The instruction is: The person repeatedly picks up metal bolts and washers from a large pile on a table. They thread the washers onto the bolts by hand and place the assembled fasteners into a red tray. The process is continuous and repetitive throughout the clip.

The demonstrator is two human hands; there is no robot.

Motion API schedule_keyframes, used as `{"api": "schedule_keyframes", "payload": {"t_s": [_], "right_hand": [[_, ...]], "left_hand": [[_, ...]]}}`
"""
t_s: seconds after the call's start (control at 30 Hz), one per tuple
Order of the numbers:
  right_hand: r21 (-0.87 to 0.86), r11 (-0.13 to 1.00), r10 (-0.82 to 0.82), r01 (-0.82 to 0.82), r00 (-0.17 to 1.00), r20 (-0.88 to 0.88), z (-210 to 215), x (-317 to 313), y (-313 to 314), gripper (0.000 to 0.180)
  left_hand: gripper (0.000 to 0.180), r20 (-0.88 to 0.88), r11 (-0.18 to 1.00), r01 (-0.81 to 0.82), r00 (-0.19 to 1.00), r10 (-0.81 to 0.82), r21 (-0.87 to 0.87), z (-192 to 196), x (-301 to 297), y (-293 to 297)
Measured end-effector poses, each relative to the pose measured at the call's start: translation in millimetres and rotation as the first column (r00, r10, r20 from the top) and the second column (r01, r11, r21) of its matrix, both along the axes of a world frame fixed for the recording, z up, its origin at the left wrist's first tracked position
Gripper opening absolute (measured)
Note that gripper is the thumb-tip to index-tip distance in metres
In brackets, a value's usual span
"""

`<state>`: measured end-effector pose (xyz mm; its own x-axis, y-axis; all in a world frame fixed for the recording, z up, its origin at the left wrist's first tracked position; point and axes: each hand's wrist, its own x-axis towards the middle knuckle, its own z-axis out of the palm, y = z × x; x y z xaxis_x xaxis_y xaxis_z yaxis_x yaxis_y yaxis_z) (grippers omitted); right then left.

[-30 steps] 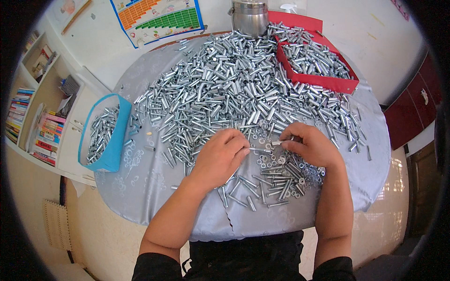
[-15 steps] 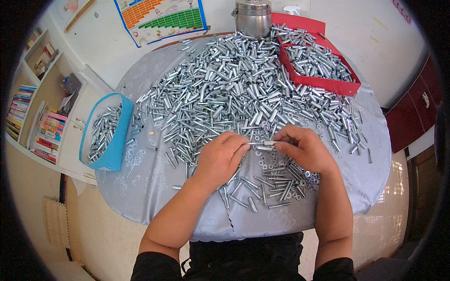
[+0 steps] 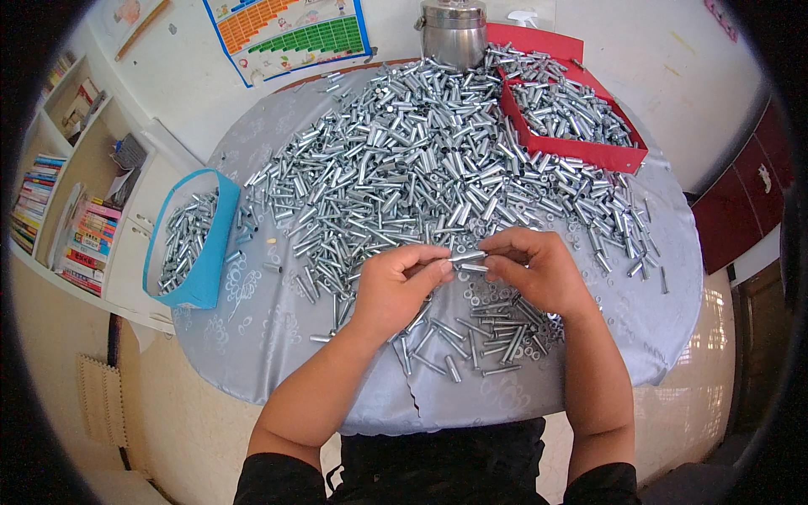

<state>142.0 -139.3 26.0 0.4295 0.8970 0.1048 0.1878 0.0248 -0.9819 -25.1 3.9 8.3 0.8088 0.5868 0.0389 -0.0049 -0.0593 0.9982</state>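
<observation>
My left hand [image 3: 397,284] pinches a slim silver bolt between thumb and fingertips, above the near middle of the table. A shiny metal sleeve [image 3: 469,256] sits on the line of the bolt, bridging both hands. From the other side, my right hand [image 3: 539,268] closes its thumb and fingers at the sleeve's right end. Just below it shows a second short silver piece [image 3: 473,268]; whether my right fingers hold it or it lies behind, I cannot tell. Loose bolts [image 3: 497,337], nuts and washers lie beneath my hands.
A wide heap of metal sleeves and bolts [image 3: 404,151] covers the table's far half. A blue box [image 3: 206,273] of bolts stands left, a red box [image 3: 581,151] of similar parts back right. Behind the heap is a steel pot [image 3: 454,38]. Grey cloth [image 3: 286,353] covers the table.
The sleeve has shifted left along the bolt, nearer my left fingers. My right hand has moved slightly left, and the hands are closer together.
</observation>
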Motion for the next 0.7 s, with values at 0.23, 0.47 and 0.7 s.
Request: {"api": "schedule_keyframes", "payload": {"t_s": [0.23, 0.47, 0.7], "right_hand": [[-0.041, 0.999, -0.020, 0.025, 0.993, 0.119, 5.1, -1.6, 0.1, 0.010], [0.005, 0.998, -0.056, 0.057, 0.943, 0.328, 5.6, -1.3, 1.6, 0.009], [0.043, 0.963, -0.240, 0.267, 0.769, 0.593, -2.3, 27.1, -3.5, 0.010]], "left_hand": [[0.029, 0.013, 0.997, 0.045, 0.999, -0.046, 0.063, -7.2, 3.0, -0.5], [0.024, 0.055, 0.998, 0.057, 0.997, -0.055, -0.022, -8.3, 2.0, 3.6], [0.021, 0.008, 0.991, -0.020, 1.000, 0.021, -0.133, 3.7, 2.0, 1.4]]}}
